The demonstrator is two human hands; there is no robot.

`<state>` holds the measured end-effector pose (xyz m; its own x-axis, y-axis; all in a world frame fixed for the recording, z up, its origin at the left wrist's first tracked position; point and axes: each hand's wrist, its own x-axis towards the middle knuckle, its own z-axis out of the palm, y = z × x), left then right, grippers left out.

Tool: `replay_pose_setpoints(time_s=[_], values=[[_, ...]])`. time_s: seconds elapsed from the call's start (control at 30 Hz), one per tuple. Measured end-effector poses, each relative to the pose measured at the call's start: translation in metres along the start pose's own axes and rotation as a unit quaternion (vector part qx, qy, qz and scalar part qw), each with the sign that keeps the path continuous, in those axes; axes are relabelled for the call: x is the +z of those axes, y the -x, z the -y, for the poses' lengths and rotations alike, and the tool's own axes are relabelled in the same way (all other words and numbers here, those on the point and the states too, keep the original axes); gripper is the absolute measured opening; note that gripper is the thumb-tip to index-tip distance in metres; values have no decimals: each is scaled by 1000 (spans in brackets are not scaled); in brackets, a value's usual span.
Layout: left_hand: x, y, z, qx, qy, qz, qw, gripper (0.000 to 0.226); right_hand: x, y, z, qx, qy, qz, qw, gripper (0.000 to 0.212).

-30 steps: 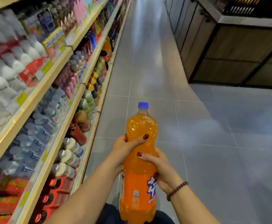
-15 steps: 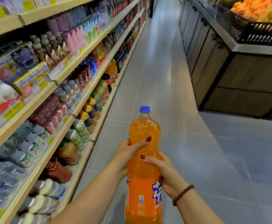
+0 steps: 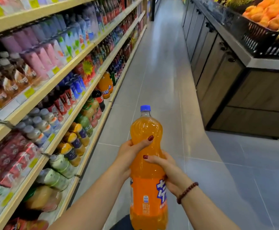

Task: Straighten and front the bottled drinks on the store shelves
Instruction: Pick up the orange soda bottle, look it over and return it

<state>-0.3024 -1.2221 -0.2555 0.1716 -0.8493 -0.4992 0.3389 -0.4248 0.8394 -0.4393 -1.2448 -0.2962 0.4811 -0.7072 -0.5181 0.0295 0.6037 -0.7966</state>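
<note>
A large orange soda bottle (image 3: 145,130) with a blue cap and an orange label stands upright in front of me, over the aisle floor. My left hand (image 3: 130,151) wraps its waist from the left, thumb across the front. My right hand (image 3: 167,170) grips it from the right, just above the label; a bead bracelet sits on that wrist. The wooden shelves (image 3: 79,103) run along the left, packed with bottled drinks. More orange soda bottles (image 3: 104,86) of the same kind stand on the bottom shelf farther down the aisle.
The grey tiled aisle floor (image 3: 162,77) stretches ahead between the shelves and a wood-panelled produce counter (image 3: 221,77) on the right. A black crate of oranges (image 3: 268,15) sits on top of that counter.
The view has tilted up and moved along the aisle, so more of the shelves and the produce counter show. Both hands keep the same hold on the orange bottle.
</note>
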Motion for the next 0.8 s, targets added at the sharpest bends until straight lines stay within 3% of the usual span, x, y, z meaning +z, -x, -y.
replay_pose_setpoints(time_s=[0.43, 0.6, 0.8], values=[[61, -225, -118, 0, 0, -21, 1000, 93, -78, -197, 155, 15, -18, 22, 999, 84], [103, -311, -147, 17, 46, -63, 997, 77, -133, -273, 224, 28, 24, 63, 997, 89], [154, -384, -189, 42, 102, -122, 986, 77, -184, -345, 310, 51, 89, 132, 986, 75]])
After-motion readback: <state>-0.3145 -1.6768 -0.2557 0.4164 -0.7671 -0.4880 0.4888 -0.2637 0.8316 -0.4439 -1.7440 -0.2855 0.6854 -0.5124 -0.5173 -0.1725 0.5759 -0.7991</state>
